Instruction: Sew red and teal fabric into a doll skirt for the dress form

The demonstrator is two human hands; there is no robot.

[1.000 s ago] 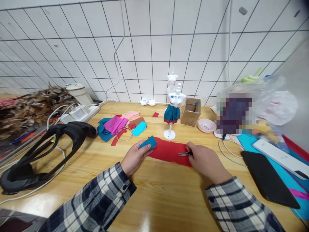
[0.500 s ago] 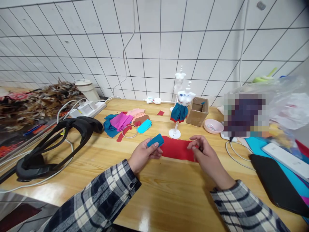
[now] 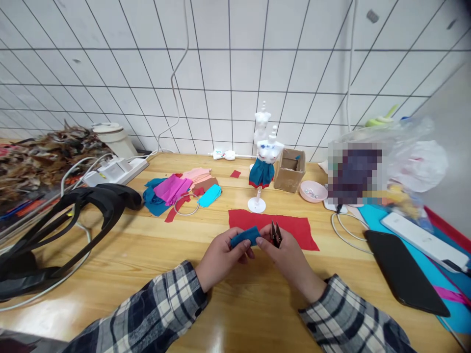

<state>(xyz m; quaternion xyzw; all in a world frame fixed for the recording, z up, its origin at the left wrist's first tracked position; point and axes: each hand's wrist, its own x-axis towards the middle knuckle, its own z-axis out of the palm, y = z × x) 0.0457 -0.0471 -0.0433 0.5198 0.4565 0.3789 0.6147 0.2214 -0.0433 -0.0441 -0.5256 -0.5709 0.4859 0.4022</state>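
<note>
- Red cloth point(image 3: 290, 228), lower center: flat, likely limp.
- Left hand point(image 3: 220, 256): nearly closed, pinching teal cloth point(image 3: 244, 237).
- Right hand point(image 3: 289, 257): pinching that piece's right end, thread snips point(image 3: 274, 236) tucked among curled fingers.
- Lower center, teal cloth looks soft, light; best held by opposite ends.

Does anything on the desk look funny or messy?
The fabric pile is messy: crumpled pieces overlap, and a thin hoop lies partly over them. One small red scrap sits alone, away from it. I see nothing spilled or broken.
</note>
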